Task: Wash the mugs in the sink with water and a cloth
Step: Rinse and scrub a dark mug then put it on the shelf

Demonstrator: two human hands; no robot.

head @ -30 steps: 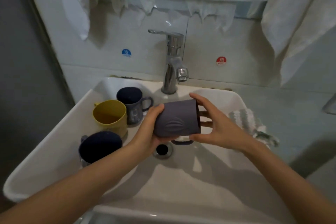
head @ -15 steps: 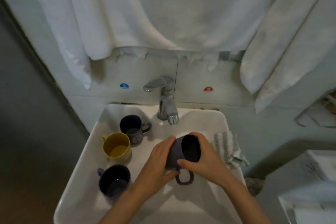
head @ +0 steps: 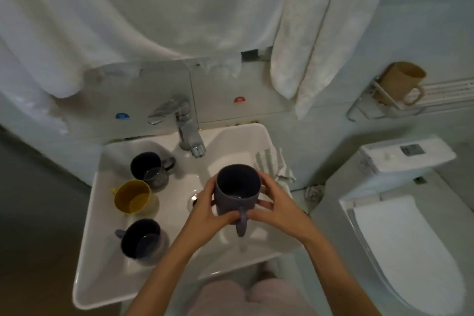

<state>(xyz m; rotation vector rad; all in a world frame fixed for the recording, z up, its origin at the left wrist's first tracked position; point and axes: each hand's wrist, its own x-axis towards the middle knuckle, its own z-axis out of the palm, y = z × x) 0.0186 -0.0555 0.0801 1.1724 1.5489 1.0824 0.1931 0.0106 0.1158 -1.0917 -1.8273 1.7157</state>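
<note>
Inside the white sink [head: 87,251], along its left wall, three mugs stand upright in a row. The front dark mug [head: 140,238] is nearest to me, with its handle to the left. Behind it is the yellow mug [head: 132,196], and then the back dark mug [head: 148,167], with its handle to the right. Above them a blue sticker [head: 122,116] is on the wall. The faucet [head: 186,128] stands at the back rim, near the middle, and its spout points down into the basin. Below it, the drain [head: 193,199] is partly hidden by my left hand [head: 207,215].

My left hand grasps the grey mug [head: 237,192] on its left side, with the fingers curled around the wall and the thumb in front, beside the handle. My right hand [head: 279,209] grasps the same mug on its right side in the same way. The grey mug is upright, held over the basin just right of the drain, its mouth up and its handle toward me.

The striped cloth [head: 272,164] lies on the right rim of the sink, just behind my right hand. White towels [head: 166,7] hang above. At the far right stand a toilet [head: 410,238] and, on a wall rack [head: 384,108], a tan mug [head: 400,82].
</note>
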